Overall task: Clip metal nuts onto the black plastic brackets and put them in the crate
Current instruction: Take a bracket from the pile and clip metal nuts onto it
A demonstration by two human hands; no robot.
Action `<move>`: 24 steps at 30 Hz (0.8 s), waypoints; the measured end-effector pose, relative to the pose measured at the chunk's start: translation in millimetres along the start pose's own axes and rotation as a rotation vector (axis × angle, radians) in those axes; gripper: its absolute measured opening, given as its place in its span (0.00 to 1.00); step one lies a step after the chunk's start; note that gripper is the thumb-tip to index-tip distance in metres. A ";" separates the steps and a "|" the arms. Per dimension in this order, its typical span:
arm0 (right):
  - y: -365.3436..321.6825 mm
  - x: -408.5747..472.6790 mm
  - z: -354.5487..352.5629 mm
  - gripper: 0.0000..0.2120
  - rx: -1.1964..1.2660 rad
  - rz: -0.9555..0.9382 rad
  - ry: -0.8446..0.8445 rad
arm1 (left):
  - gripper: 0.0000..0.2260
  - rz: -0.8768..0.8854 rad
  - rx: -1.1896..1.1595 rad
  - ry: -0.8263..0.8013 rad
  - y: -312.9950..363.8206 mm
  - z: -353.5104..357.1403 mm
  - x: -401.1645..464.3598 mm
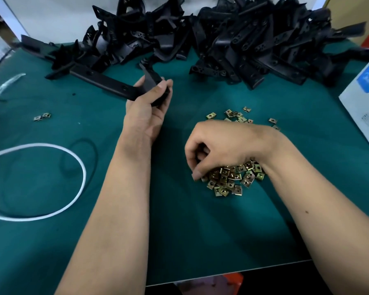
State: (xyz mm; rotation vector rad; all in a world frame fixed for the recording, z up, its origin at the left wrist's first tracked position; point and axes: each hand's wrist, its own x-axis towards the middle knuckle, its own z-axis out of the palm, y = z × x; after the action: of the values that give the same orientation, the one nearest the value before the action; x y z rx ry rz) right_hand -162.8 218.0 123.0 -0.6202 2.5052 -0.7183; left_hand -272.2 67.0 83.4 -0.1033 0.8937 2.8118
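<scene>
The left hand (146, 103) is closed around a black bracket (107, 83), whose long arm runs up-left from the grip. The right hand (217, 145) is curled into the nut pile (230, 179); whether it pinches a nut, I cannot tell. The bracket lies up-left of it. No crate is visible.

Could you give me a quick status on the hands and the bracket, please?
Left hand gripping one black bracket. Right hand curled over the nut pile, picking. Nothing blocking.
</scene>
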 end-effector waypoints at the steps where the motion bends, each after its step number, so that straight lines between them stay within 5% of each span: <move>1: 3.3 1.4 -1.3 0.06 -0.010 0.003 0.064 | 0.28 0.004 0.011 -0.003 -0.7 -1.2 -0.6; 5: 15.9 3.0 -6.1 0.05 -0.012 0.041 0.272 | 0.21 0.005 0.147 -0.046 -2.7 -3.8 -4.0; 10: 17.7 1.3 -4.9 0.12 -0.034 0.048 0.234 | 0.11 0.000 0.231 -0.082 -3.7 -3.3 -8.8; 15: 20.4 5.5 -3.0 0.07 -0.074 0.074 0.268 | 0.15 0.003 0.186 -0.052 -3.1 -1.5 -9.5; 19: 24.0 12.6 -0.3 0.06 -0.195 0.085 0.439 | 0.23 -0.015 0.187 -0.026 -3.4 -2.7 -9.7; 24: 33.0 17.5 1.7 0.06 0.085 0.082 0.723 | 0.10 -0.062 0.320 -0.142 -3.3 -4.0 -11.2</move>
State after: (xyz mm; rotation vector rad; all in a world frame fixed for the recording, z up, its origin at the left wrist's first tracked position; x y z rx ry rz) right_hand -185.3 233.3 97.4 -0.2404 3.0943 -1.1719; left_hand -260.5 65.6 79.6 0.1106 1.2640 2.5434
